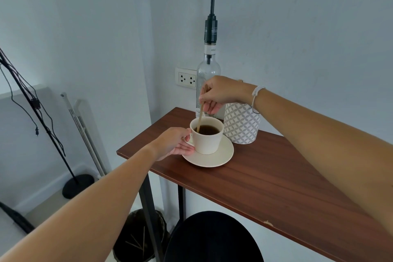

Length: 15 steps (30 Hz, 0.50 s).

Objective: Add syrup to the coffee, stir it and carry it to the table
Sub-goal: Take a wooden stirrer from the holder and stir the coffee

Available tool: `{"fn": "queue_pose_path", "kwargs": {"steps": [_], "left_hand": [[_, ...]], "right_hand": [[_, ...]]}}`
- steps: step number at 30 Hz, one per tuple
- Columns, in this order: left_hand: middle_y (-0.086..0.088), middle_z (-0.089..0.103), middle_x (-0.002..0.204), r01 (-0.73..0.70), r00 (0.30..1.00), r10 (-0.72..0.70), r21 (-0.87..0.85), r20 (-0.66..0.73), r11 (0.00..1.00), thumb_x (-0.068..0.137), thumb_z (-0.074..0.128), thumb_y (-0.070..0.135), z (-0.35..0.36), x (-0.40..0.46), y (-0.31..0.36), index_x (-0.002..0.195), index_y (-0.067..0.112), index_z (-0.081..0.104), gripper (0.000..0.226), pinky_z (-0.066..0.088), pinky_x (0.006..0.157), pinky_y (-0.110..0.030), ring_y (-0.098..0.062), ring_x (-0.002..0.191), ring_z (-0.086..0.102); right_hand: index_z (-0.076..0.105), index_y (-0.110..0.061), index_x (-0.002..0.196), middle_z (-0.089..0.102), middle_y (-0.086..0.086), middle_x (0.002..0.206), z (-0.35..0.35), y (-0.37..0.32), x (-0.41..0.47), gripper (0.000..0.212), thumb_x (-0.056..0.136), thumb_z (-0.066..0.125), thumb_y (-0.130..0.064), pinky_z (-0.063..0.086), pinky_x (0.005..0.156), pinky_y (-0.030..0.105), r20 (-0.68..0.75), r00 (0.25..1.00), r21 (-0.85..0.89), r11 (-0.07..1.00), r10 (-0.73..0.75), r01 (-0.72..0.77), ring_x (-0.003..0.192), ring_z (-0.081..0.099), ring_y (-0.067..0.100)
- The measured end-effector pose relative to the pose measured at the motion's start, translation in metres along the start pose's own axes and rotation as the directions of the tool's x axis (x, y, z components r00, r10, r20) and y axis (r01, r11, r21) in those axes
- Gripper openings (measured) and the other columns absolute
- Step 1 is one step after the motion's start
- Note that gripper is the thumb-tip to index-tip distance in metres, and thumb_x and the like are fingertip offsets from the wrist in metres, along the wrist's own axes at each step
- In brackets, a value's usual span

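Observation:
A cream cup (207,141) of dark coffee stands on a cream saucer (221,158) near the left end of a brown wooden table (265,178). My left hand (173,145) grips the cup's handle. My right hand (221,93) pinches a thin wooden stir stick (201,110) whose lower end dips into the coffee. Behind the cup stands a clear glass syrup bottle (208,70) with a tall black pump.
A grey-and-white patterned round container (241,127) sits right of the cup, close to the saucer. A wall socket (186,78) is behind the bottle. A black stool (212,238) and a dark bin (138,238) with used sticks stand below the table. A black stand (77,185) is at left.

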<state>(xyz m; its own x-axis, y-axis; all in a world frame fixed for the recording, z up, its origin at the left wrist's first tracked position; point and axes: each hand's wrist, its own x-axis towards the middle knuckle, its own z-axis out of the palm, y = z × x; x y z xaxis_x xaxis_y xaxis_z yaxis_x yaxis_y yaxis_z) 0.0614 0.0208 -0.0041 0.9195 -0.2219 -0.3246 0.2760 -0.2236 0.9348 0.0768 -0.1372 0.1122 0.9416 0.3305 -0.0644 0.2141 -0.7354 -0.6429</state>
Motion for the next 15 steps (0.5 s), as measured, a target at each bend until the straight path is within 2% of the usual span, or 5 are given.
{"fn": "queue_pose_path", "kwargs": {"steps": [4, 6, 9, 12, 15], "left_hand": [[-0.031, 0.064, 0.115, -0.004, 1.0, 0.004, 0.001, 0.004, 1.0, 0.098, 0.045, 0.024, -0.001, 0.0, 0.0, 0.072, 0.005, 0.049, 0.032, 0.052, 0.096, -0.04, -0.035, 0.106, 0.066], [-0.031, 0.064, 0.115, -0.004, 1.0, 0.004, -0.002, 0.005, 1.0, 0.098, 0.045, 0.024, -0.001, 0.0, -0.001, 0.072, 0.005, 0.048, 0.032, 0.052, 0.096, -0.041, -0.035, 0.107, 0.066], [-0.031, 0.063, 0.115, -0.006, 1.0, 0.006, -0.002, 0.009, 1.0, 0.098, 0.045, 0.023, -0.001, 0.0, -0.001, 0.072, 0.005, 0.048, 0.032, 0.051, 0.096, -0.041, -0.036, 0.107, 0.065], [-0.029, 0.064, 0.115, 0.002, 1.0, -0.002, 0.005, 0.009, 1.0, 0.098, 0.045, 0.021, 0.0, 0.0, 0.0, 0.073, 0.005, 0.048, 0.03, 0.053, 0.094, -0.04, -0.035, 0.106, 0.066], [-0.029, 0.064, 0.114, 0.0, 1.0, 0.0, 0.008, 0.008, 1.0, 0.098, 0.044, 0.021, 0.0, 0.0, 0.0, 0.073, 0.005, 0.048, 0.03, 0.052, 0.095, -0.04, -0.035, 0.107, 0.066]], "right_hand": [[0.056, -0.008, 0.081, 0.068, 0.014, 0.077, 0.0, -0.002, 0.004, 0.015, 0.091, 0.045, -0.003, 0.056, 0.065, 0.027, -0.082, 0.997, -0.186, 0.982, 0.015, -0.03, 0.066, 0.064, 0.023], [0.058, -0.002, 0.087, 0.066, 0.019, 0.078, -0.004, -0.004, 0.003, 0.017, 0.088, 0.042, 0.001, 0.053, 0.06, 0.026, -0.059, 0.996, -0.259, 0.962, 0.073, -0.086, 0.063, 0.06, 0.025], [0.059, -0.003, 0.085, 0.067, 0.012, 0.072, -0.005, -0.009, -0.001, 0.013, 0.089, 0.047, -0.003, 0.05, 0.052, 0.023, 0.004, 0.994, -0.216, 0.97, 0.114, -0.11, 0.054, 0.06, 0.019], [0.054, -0.012, 0.081, 0.068, 0.006, 0.071, 0.0, -0.009, 0.0, 0.011, 0.091, 0.05, -0.009, 0.046, 0.047, 0.021, -0.011, 0.999, -0.102, 0.994, 0.048, -0.049, 0.052, 0.061, 0.017], [0.057, -0.011, 0.091, 0.071, 0.003, 0.074, 0.0, -0.006, 0.001, 0.011, 0.091, 0.047, -0.009, 0.044, 0.045, 0.019, -0.095, 0.995, -0.184, 0.982, 0.024, -0.041, 0.052, 0.062, 0.017]]}}
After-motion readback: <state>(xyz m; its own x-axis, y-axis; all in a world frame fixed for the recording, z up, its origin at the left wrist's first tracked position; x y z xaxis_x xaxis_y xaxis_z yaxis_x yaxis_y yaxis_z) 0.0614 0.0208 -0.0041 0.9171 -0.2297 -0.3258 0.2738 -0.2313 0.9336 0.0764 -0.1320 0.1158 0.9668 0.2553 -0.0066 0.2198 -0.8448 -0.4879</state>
